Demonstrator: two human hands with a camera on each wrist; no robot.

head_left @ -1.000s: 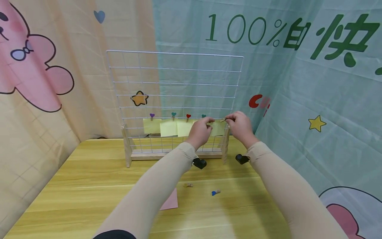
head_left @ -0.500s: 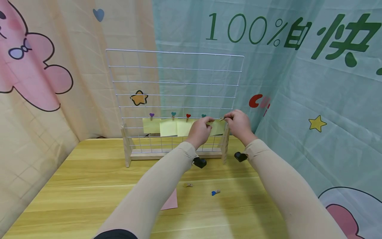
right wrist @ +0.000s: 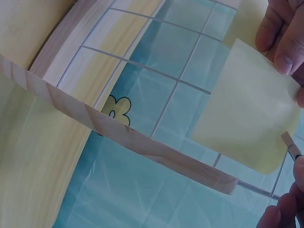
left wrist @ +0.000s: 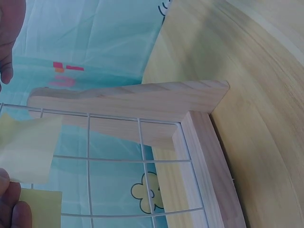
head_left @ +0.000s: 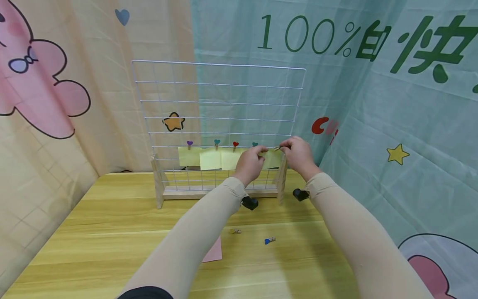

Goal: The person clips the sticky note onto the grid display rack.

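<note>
In the head view, a yellow sticky note point(head_left: 273, 159) lies against the white wire grid point(head_left: 220, 85) at the right end of a row of similar notes. My left hand point(head_left: 249, 165) pinches this note by its left side; in the right wrist view my thumb point(right wrist: 284, 64) lies over its edge. With my right hand point(head_left: 298, 154) I pinch a small wooden clothespin point(right wrist: 290, 144), its tip at the note's upper right corner. Hearts in purple point(head_left: 189, 143), teal point(head_left: 217, 142) and red point(head_left: 235, 144) top clothespins along the row, plus another teal one point(head_left: 255, 144) beside my left hand.
The grid stands in a wooden base point(head_left: 220, 194) on the wooden table point(head_left: 112, 232). Nearer lie a yellowish clothespin point(head_left: 235, 231), a blue heart clothespin point(head_left: 269, 240) and pink paper point(head_left: 213, 252) partly under my left forearm. Printed curtains point(head_left: 373, 104) hang behind and at right.
My right hand has shifted slightly left and up with the clothespin, along the note's top edge. My left hand has stayed at the note.
</note>
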